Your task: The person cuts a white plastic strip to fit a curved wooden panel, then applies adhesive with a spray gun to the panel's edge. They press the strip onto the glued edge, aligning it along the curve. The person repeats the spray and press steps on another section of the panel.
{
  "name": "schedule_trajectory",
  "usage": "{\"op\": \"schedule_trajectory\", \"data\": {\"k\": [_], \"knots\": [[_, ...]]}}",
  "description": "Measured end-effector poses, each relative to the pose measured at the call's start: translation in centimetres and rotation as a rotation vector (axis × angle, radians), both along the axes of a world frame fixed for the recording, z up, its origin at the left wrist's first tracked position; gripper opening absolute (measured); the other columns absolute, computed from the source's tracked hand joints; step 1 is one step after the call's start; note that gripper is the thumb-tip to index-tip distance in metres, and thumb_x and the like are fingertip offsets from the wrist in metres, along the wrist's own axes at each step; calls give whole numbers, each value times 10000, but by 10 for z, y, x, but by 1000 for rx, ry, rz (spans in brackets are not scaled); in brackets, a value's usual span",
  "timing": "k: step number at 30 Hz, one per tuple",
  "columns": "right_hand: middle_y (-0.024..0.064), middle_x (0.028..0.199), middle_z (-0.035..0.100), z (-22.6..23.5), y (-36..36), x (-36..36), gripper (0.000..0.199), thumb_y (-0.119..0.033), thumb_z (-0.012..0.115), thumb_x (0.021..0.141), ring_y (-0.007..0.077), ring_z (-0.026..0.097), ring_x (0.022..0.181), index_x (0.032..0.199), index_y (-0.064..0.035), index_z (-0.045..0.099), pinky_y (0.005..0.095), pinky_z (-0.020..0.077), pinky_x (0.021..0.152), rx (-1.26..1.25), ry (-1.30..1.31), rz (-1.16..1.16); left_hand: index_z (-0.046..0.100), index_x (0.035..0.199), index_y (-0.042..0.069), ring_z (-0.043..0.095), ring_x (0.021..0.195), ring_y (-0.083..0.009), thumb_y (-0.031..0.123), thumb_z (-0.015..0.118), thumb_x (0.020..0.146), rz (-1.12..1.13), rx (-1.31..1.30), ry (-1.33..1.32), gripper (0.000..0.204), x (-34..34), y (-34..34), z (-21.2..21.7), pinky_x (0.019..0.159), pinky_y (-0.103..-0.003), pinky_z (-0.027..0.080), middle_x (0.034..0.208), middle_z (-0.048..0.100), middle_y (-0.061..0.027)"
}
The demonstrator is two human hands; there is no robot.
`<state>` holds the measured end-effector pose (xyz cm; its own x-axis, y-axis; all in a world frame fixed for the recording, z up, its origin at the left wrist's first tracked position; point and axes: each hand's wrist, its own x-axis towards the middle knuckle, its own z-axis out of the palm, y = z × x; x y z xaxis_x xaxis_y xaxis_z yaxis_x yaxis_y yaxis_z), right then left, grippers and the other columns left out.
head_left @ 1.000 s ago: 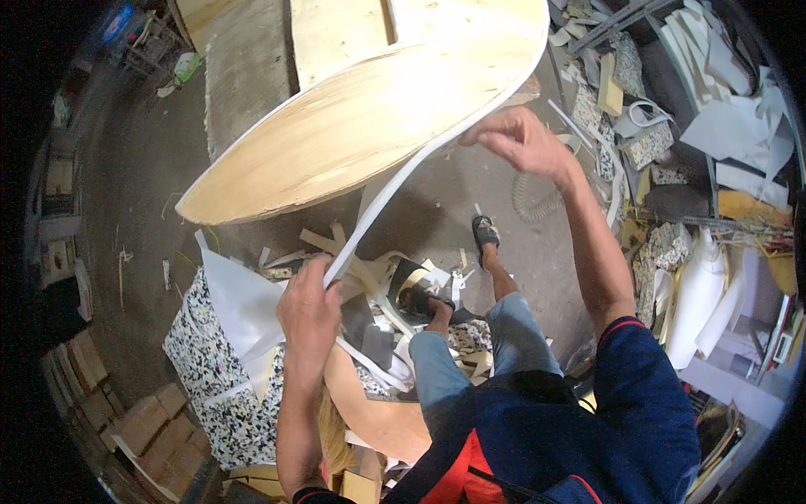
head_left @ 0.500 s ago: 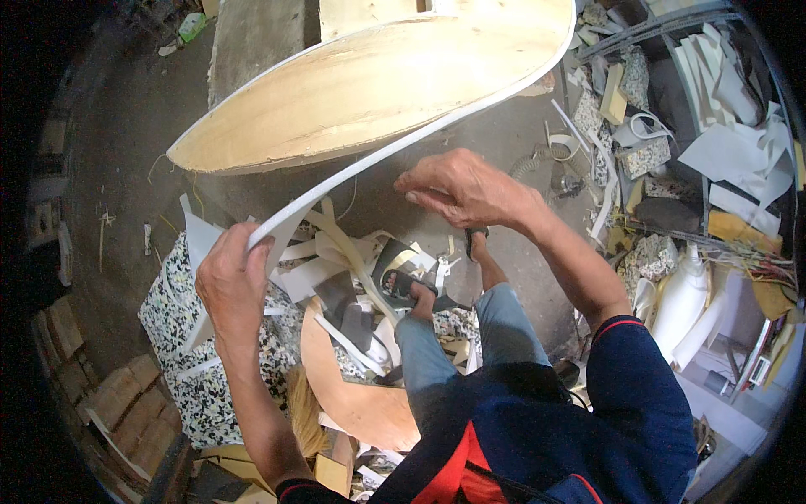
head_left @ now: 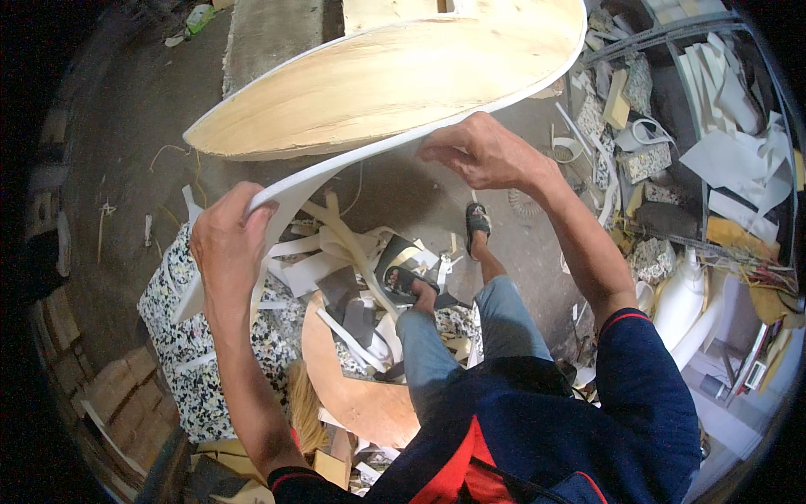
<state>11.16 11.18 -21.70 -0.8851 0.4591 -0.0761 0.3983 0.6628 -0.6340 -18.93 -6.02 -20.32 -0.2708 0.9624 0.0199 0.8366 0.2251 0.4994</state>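
Observation:
My left hand [head_left: 228,231] is closed round the near end of a white foam-like strip [head_left: 344,160], thumb on top. From there the strip rises to the right along the near edge of a long, pointed oval panel with a pale wood-coloured face [head_left: 386,88] and a white rim. Below the left hand a wider white flap [head_left: 295,197] hangs from the strip. My right hand [head_left: 491,153] overlaps the strip near its middle, fingers curled and thumb drawn in. Its fingertips sit just below the strip; whatever they pinch, if anything, is hidden.
The panel lies over a grey slab [head_left: 273,50] at the back. Speckled foam [head_left: 197,370], a curved tan sheet [head_left: 357,403] and white offcuts lie round my feet. A rack [head_left: 697,76] with white sheets and scraps stands at right. A straw broom [head_left: 306,412] is at lower left.
My right hand has moved up and left onto the strip. My left hand has risen slightly, and the strip now lies closer to the panel's edge.

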Motion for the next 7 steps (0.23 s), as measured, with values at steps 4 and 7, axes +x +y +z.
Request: {"op": "schedule_trajectory", "data": {"k": [4,7], "knots": [[233,911,706,-7,-9,-5,221,-90,659,906,387,695,849,1106,-11,709,473,540,764,49,7,-43,692,934,85,682,802,-367,196,726,832,13,-9,19,154,-7,5,3,700,-448,495,849,692,-170],[249,971,705,3,-26,-19,244,-137,682,898,378,700,876,1111,-25,718,490,543,775,-9,-62,-14,698,932,90,690,836,-364,206,719,841,16,-24,51,149,-10,10,5,718,-453,498,867,704,-169]]}}
